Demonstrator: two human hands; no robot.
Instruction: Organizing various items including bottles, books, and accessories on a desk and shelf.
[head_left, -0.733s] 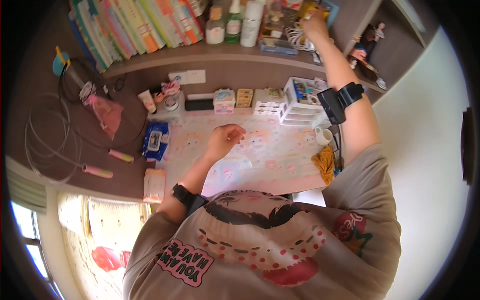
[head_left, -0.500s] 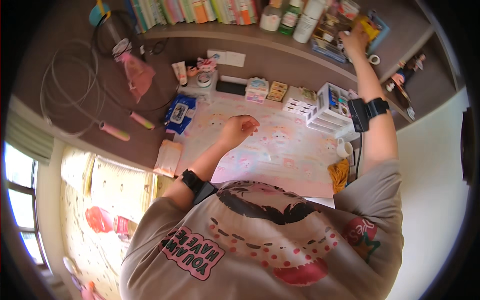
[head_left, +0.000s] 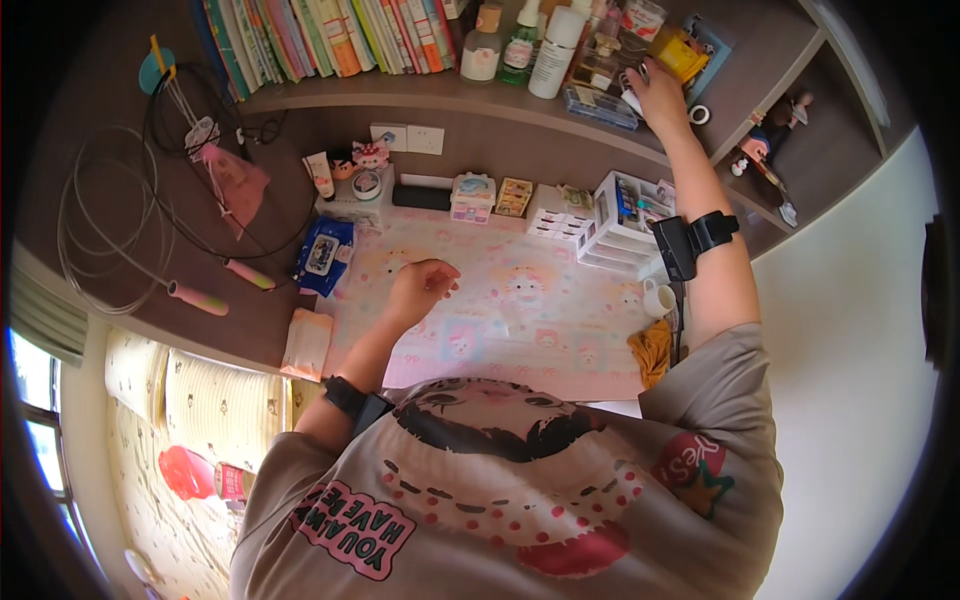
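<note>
My right hand [head_left: 660, 97] reaches up onto the shelf [head_left: 470, 92], its fingers closed around a small white thing [head_left: 631, 98] mostly hidden by them. Left of it are flat, clear plastic cases [head_left: 601, 106] and a perfume bottle [head_left: 597, 66]. Behind the fingers lies a yellow packet [head_left: 680, 52] in front of a light-blue panel. A white tape roll [head_left: 700, 115] stands to the right of the wrist. Over the desk mat [head_left: 480, 335], my left hand [head_left: 424, 288] hangs with loosely bent fingers apart, holding nothing.
Books [head_left: 340, 40] and a white bottle [head_left: 555, 55] line the shelf. Below, a white drawer organizer [head_left: 615, 225], a white mug [head_left: 658, 297] and a mustard cloth [head_left: 651, 352] edge the desk's right side. Blue wipes [head_left: 324, 254] lie at the left, near a hanging skipping rope [head_left: 197, 298].
The whole view has shifted, with the shelf sitting lower and further left in it. My right hand stays at the same spot on the shelf; my left hand still hovers over the mat.
</note>
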